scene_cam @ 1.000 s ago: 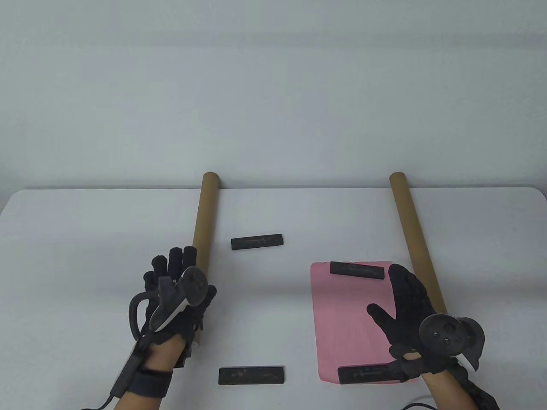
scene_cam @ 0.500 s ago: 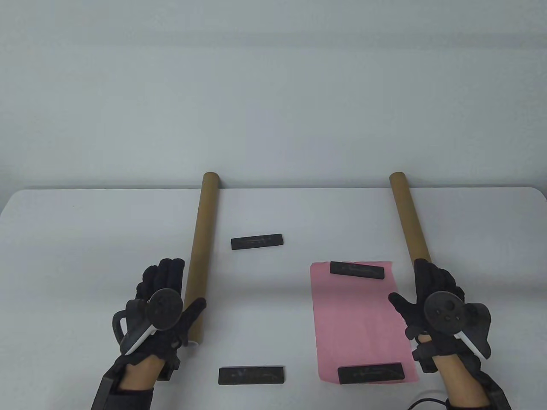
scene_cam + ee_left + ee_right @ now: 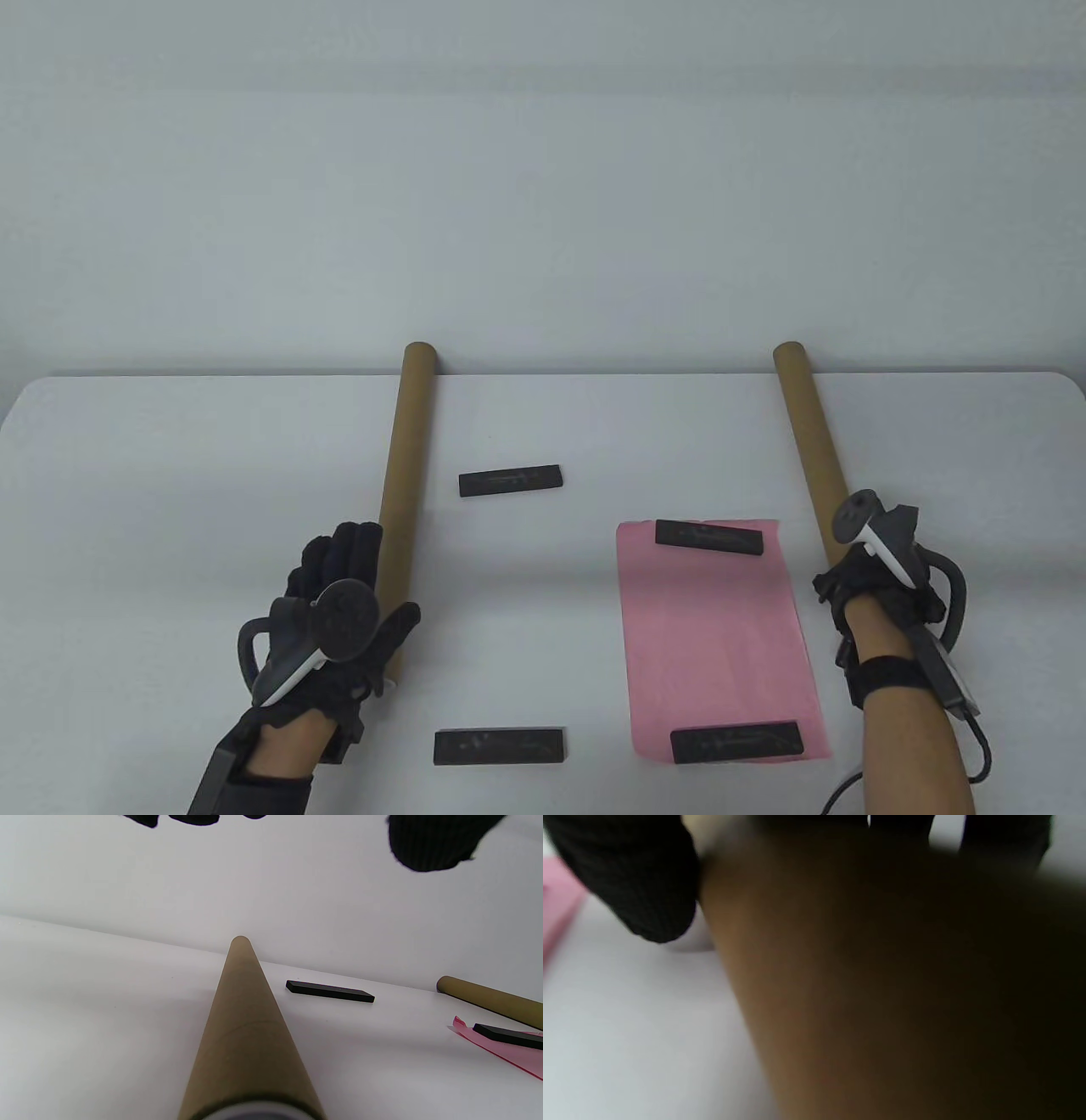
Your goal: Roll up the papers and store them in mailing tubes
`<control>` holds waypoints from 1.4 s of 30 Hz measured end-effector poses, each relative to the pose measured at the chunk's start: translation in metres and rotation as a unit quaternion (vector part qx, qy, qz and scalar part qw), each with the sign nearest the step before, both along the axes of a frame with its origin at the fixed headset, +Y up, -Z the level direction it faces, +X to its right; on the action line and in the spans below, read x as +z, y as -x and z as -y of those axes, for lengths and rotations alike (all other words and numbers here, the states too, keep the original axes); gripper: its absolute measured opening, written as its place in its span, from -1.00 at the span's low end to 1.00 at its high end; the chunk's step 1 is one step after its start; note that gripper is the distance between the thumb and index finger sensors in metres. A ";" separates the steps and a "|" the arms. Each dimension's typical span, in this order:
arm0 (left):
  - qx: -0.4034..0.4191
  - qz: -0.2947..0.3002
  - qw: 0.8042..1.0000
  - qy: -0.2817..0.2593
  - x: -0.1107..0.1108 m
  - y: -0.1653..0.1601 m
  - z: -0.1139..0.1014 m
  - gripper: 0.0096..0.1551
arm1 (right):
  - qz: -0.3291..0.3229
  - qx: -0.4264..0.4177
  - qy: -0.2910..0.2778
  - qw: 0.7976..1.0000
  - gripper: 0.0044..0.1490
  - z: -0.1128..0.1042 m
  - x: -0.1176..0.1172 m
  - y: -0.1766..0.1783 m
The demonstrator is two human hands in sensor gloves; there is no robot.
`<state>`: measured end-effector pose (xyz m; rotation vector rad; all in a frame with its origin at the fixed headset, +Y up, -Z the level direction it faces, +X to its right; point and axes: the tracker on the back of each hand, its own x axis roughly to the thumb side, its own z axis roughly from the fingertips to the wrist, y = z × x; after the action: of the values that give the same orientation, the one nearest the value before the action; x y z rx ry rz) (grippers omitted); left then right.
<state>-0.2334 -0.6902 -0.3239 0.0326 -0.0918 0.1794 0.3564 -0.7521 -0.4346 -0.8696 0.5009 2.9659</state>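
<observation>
At lower right, right hand (image 3: 874, 581) curled around right tube (image 3: 810, 441), seemingly for lifting; left hand (image 3: 339, 620) open above left tube (image 3: 403, 467); pink paper (image 3: 717, 628) flattened by black bars (image 3: 708, 536).

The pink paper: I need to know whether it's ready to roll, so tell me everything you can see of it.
The pink paper is one thin rectangular sheet lying flat and unrolled on the white table, left of the right-hand tube. A black bar weighs down its far edge and another black bar its near edge. Neither hand touches it.
</observation>
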 end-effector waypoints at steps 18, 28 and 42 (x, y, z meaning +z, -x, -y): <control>0.040 0.037 0.998 -0.024 0.002 0.000 -0.002 0.20 | -0.200 0.138 -0.247 0.938 -0.05 -0.068 0.077 0.018; 0.128 0.088 0.983 -0.100 0.011 0.002 -0.020 0.01 | -0.317 0.058 -0.408 0.854 -0.18 -0.065 0.105 0.023; 0.293 0.193 0.932 -0.085 0.030 -0.020 -0.034 -0.39 | -0.376 0.102 -0.435 0.811 -0.16 -0.075 0.116 0.049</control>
<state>-0.2134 -0.6567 -0.2937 0.1994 -0.4935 0.7774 0.3069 -0.6768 -0.3186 0.3753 -0.9910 3.0248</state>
